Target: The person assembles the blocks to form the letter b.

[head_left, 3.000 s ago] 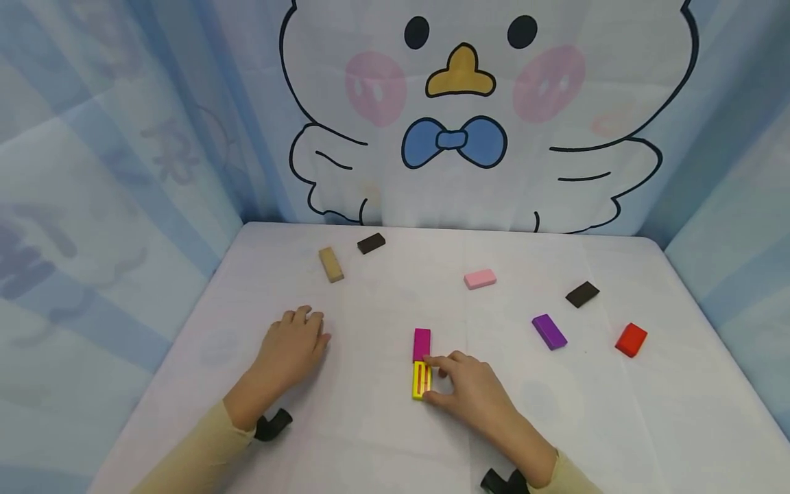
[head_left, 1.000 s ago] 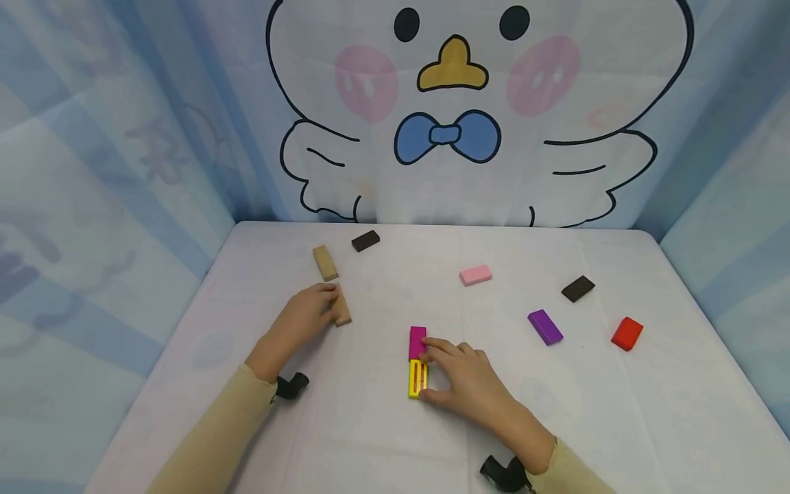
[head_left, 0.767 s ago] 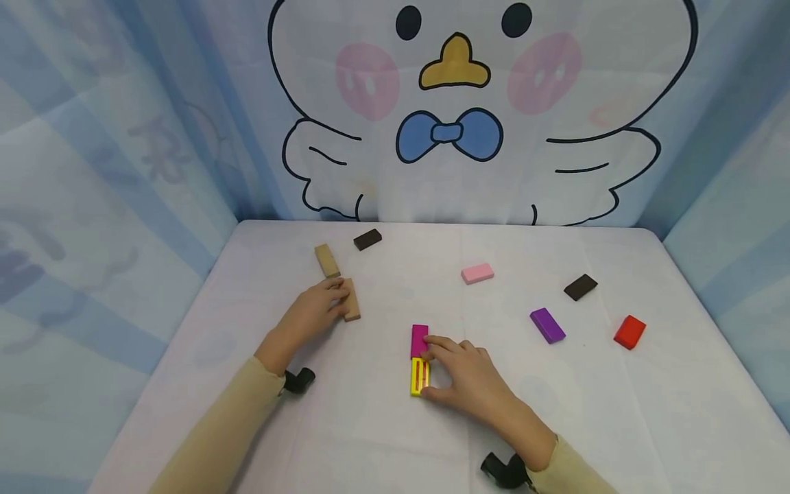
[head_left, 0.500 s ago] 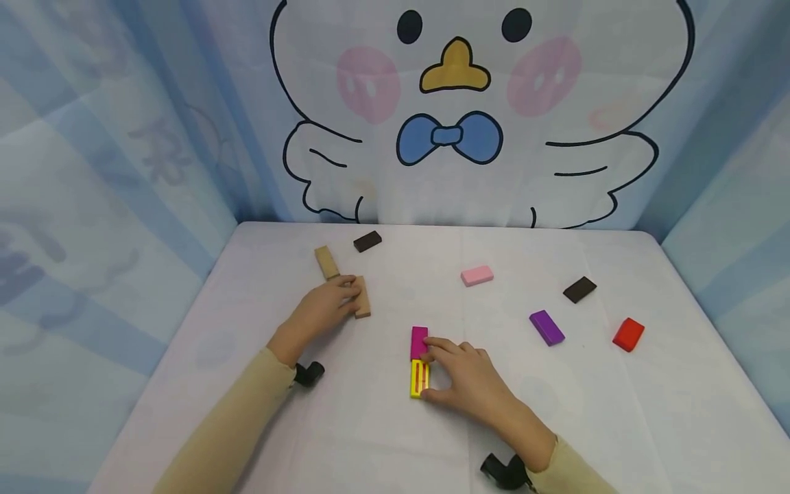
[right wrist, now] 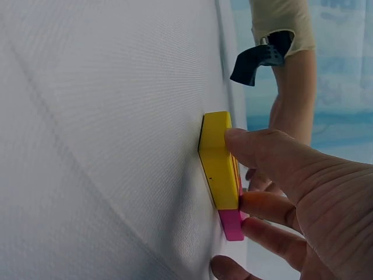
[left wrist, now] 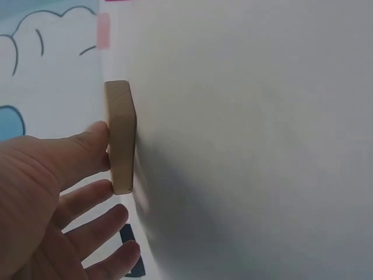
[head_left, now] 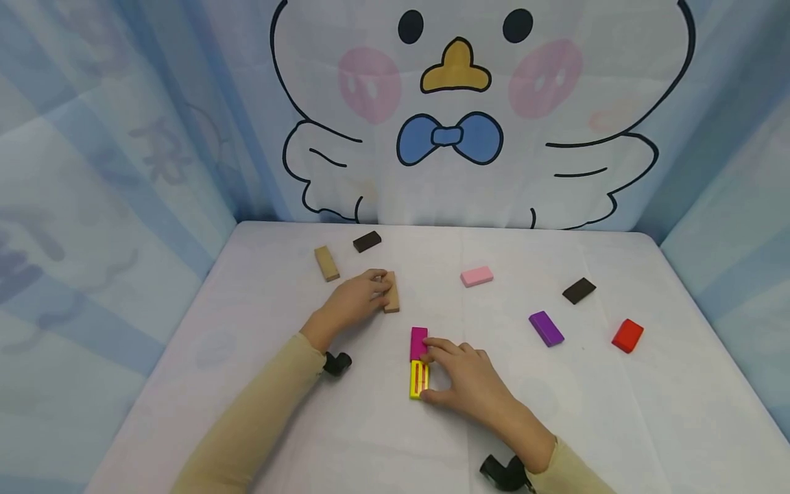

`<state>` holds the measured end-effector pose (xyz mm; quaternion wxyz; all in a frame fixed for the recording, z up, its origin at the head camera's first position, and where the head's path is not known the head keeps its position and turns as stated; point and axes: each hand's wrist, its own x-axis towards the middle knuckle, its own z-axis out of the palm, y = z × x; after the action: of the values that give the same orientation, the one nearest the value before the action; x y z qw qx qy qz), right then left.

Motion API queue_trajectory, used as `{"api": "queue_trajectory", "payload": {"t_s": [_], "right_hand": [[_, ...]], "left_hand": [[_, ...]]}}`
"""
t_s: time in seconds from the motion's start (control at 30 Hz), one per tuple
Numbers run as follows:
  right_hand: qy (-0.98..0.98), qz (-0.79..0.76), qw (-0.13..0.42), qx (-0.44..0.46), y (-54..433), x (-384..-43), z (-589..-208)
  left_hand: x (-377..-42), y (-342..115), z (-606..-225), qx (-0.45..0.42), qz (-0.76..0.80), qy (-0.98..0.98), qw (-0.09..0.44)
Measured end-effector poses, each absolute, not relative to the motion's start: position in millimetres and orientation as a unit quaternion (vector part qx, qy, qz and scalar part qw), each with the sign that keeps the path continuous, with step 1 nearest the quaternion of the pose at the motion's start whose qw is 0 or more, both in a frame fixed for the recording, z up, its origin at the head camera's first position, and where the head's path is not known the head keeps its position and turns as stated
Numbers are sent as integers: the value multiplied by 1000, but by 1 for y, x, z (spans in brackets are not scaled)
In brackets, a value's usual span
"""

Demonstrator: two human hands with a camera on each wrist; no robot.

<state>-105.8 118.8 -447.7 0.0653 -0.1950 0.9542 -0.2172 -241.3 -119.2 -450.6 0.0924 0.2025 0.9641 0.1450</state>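
Note:
In the head view my left hand (head_left: 350,302) grips a light tan wooden block (head_left: 391,293) low over the table, left of centre. The left wrist view shows the thumb and index finger against the block's (left wrist: 121,140) near side, the other fingers loosely spread. My right hand (head_left: 478,384) has thumb and index finger at opposite ends of a yellow block (head_left: 419,379) with red stripes on top. A magenta block (head_left: 418,341) lies end to end with it on the far side, and one right finger is right at its edge.
On the white table (head_left: 345,425) lie a dull tan block (head_left: 326,263), a black block (head_left: 367,241), a pink block (head_left: 477,276), another black block (head_left: 579,291), a purple block (head_left: 546,328) and a red block (head_left: 627,335). A printed curtain (head_left: 450,185) hangs behind the far edge.
My left hand has come in from the left with the wooden block and slid it rightward, away from the dull tan block. My right hand has stayed at the yellow block.

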Motion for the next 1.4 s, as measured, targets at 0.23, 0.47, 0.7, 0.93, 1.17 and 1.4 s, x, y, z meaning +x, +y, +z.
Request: {"api": "queue_trajectory", "payload": {"t_s": [0.23, 0.47, 0.7, 0.93, 1.17, 1.4], "right_hand": [[956, -214, 66, -192, 119, -106, -447], [955, -214, 57, -195, 120, -106, -448], [955, -218, 57, -194, 121, -105, -450], [956, -214, 56, -193, 121, -105, -450], [957, -209, 44, -198, 121, -106, -451], [957, -207, 47, -200, 121, -106, -452]], "left_hand": [[-243, -101, -454, 214, 154, 959, 100], [-241, -92, -453, 242, 159, 954, 82], [-238, -87, -455, 258, 172, 947, 78], [-232, -86, -457, 279, 209, 935, 68], [-230, -86, -457, 301, 220, 926, 62], [-230, -87, -459, 309, 217, 924, 68]]}}
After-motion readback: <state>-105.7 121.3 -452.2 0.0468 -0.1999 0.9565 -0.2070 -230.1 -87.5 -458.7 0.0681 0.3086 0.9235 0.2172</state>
